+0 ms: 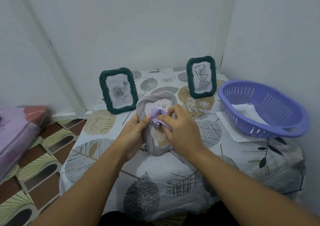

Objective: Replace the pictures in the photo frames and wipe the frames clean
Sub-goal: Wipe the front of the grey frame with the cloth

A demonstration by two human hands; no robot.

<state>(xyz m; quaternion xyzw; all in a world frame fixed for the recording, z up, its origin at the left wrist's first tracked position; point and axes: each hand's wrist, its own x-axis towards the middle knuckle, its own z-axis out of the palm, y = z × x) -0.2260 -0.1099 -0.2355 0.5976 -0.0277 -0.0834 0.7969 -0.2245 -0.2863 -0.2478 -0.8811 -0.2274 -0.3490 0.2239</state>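
**Grey frame wiped at the middle of the table**

A grey rope-pattern photo frame lies tilted at the middle of the table, which is covered in a leaf-print cloth. The left hand grips the frame's left edge, thumb curled over the front rim and fingers out of sight behind it. The right hand has its fingers bent round a crumpled lilac wiping cloth, pressing it against the frame's glass near the upper part.

Two dark green photo frames stand upright toward the far edge. The left green frame, just beyond the grey one, shows a rose picture. The right green frame, nearer the far right corner, shows a sheet with a black scribble.

A purple plastic basket sits at the right edge, holding loose paper sheets; more white paper lies under its near side. Off the table to the left, a pink wrapped bundle sits above the patterned floor.
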